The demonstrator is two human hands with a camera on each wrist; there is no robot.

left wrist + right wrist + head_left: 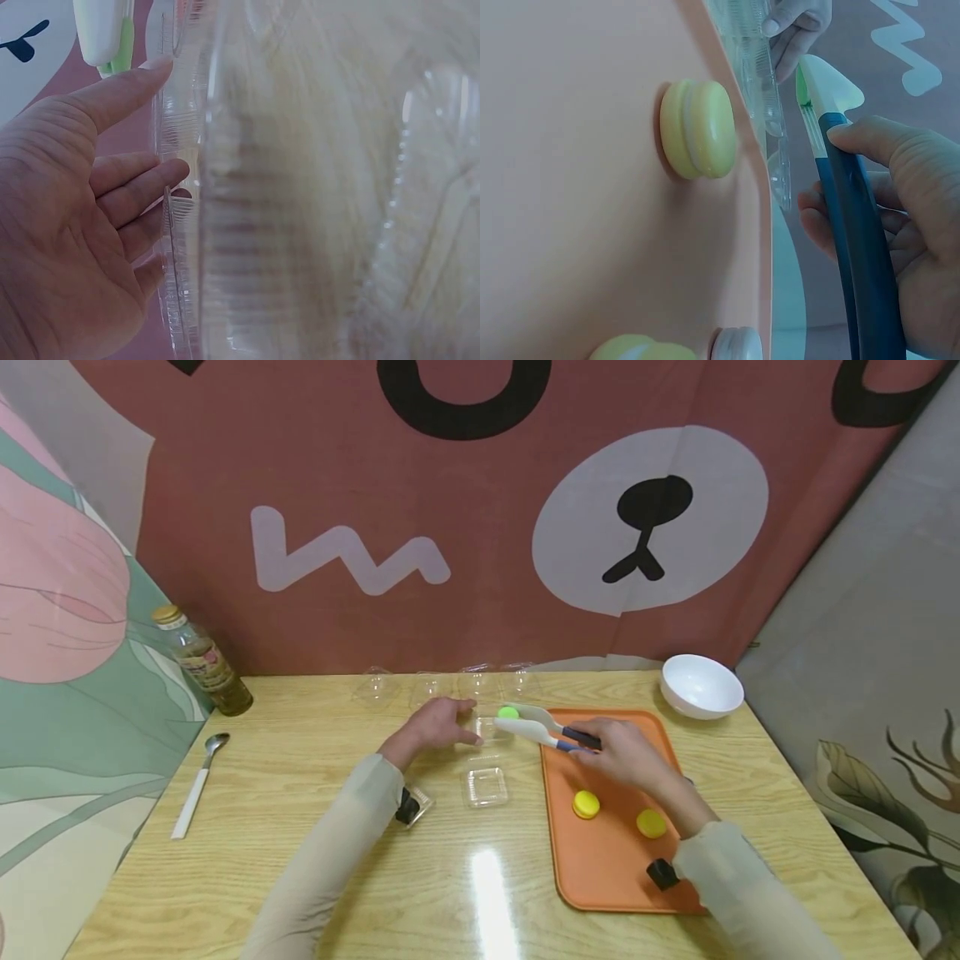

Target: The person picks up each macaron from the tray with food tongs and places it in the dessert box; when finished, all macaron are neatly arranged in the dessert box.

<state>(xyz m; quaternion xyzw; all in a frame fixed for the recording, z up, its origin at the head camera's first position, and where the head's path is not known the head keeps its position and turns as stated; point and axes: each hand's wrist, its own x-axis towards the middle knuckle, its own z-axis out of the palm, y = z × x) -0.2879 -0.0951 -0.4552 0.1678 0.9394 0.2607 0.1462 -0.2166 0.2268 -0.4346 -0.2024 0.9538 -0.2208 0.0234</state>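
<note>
My right hand [626, 752] grips tongs [534, 727] with pale heads and dark blue handles. A bright green macaron [507, 713] sits between the tong heads, over or inside a small clear plastic box [487, 729]; which one, I cannot tell. At that box's left side is my left hand [435, 724], thumb and fingers spread. Close up in the left wrist view, its fingertips [176, 172] meet the ribbed plastic edge. Two yellow macarons [586, 804] lie on the orange tray [607, 881]. A whitish macaron [737, 343] shows in the right wrist view.
Several clear boxes [477, 683] line the back by the wall cloth. Another clear box [486, 783] lies in front, and one [422, 806] is partly under my left wrist. A bottle [206, 667] and spoon [197, 789] are left; a white bowl [701, 689] is back right.
</note>
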